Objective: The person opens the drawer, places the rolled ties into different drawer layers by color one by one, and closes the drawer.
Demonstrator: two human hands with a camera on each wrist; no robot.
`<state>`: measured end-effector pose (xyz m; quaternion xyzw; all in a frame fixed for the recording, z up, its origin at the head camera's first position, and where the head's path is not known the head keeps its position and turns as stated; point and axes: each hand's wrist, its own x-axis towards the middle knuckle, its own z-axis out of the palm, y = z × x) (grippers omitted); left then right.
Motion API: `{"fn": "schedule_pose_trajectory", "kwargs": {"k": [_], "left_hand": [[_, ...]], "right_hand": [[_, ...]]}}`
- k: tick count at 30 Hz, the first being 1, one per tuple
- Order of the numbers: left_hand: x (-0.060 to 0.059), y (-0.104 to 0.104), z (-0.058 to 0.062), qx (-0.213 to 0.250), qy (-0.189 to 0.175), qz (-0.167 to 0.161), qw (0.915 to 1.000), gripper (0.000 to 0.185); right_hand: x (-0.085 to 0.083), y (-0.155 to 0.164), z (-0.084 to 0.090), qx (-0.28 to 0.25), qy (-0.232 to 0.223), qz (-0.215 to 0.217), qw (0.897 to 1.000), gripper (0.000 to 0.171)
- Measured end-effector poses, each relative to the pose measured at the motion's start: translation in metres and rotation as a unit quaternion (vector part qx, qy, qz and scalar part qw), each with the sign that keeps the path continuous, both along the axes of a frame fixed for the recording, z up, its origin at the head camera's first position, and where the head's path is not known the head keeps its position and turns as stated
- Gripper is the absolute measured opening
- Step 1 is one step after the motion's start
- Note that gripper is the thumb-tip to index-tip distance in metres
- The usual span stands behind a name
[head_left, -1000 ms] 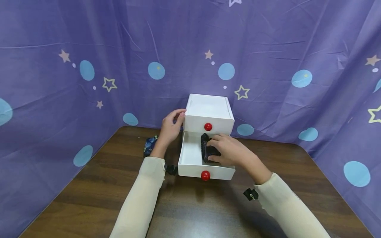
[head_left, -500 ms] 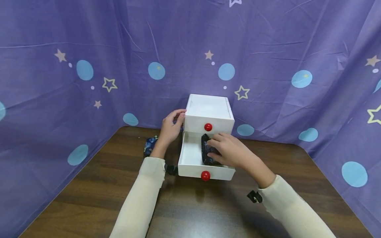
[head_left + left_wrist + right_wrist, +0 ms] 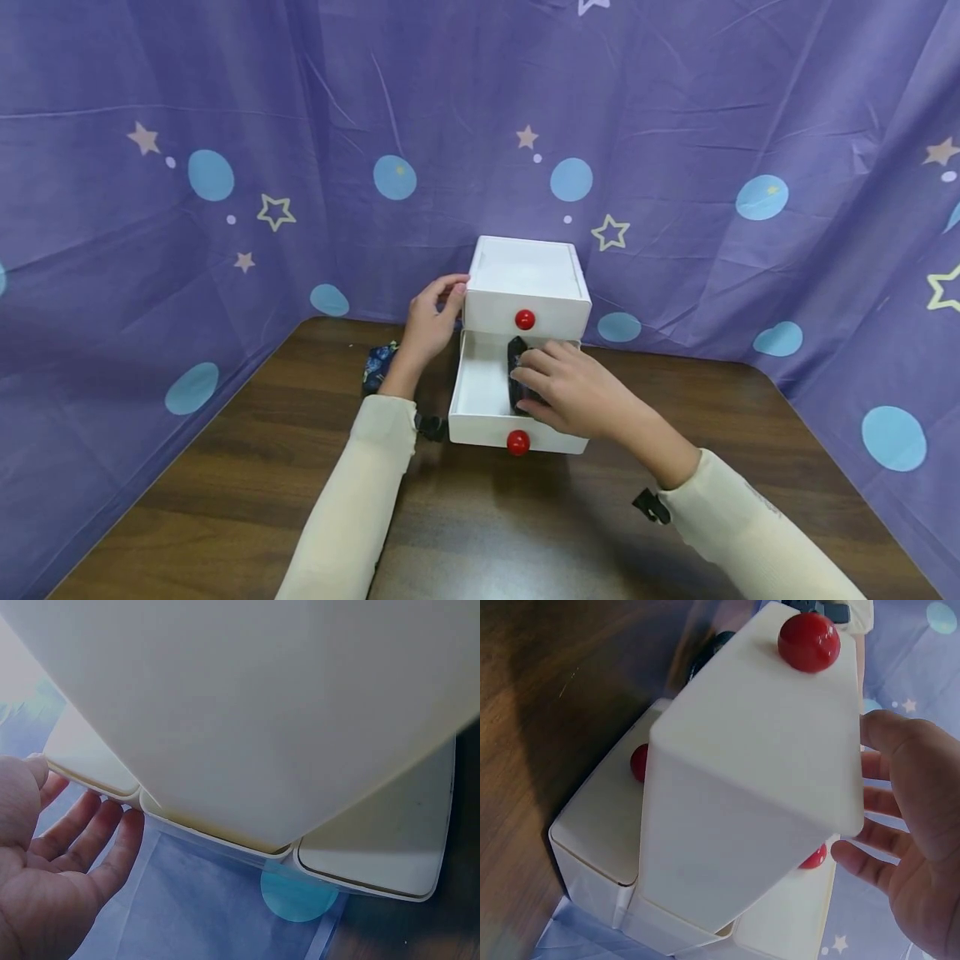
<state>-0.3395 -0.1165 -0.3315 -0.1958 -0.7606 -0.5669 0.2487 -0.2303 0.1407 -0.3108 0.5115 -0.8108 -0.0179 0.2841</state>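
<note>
- A dark fabric bundle is being pressed into the open lower drawer of a small white drawer unit; it is lying under the fingertips of the right hand.
- Right hand: fingers are being held loosely curved over the bundle; a true grip cannot be told, since the palm is hiding the contact.
- Left hand: fingers are being laid nearly straight against the unit's near side, bracing it, nothing clasped.
- The bundle is judged soft, light, compressible, not fragile; best taken by pinching across its middle.
- The unit looks light and likely to slide on the wooden table; bracing is advisable.
- A second patterned bundle is lying just beside the left wrist.
</note>
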Motion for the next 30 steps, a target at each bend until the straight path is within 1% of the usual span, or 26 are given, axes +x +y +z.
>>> {"fn": "schedule_pose_trajectory", "kwargs": {"k": [6,10,15,22,27,30], "left_hand": [[0.000,0.001,0.001,0.010,0.000,-0.005,0.9999,0.035],[0.000,0.002,0.001,0.006,-0.006,0.003,1.0000,0.034],[0.000,0.003,0.002,0.011,-0.008,0.006,0.9999,0.033],[0.000,0.003,0.001,0.008,0.003,0.006,0.9999,0.033],[0.000,0.001,0.001,0.008,0.007,0.002,0.9999,0.033],[0.000,0.000,0.000,0.004,0.008,0.002,1.0000,0.034]], "right_hand": [[0.007,-0.003,-0.003,0.002,0.038,0.034,0.999,0.035],[0.010,-0.006,-0.005,0.000,0.062,0.052,0.997,0.036],[0.016,-0.010,-0.009,0.004,0.079,0.078,0.994,0.039],[0.026,-0.013,-0.015,0.024,0.102,0.083,0.991,0.040],[0.031,-0.016,-0.020,0.037,0.120,0.089,0.988,0.038],[0.033,-0.017,-0.025,0.043,0.136,0.093,0.985,0.033]]}}
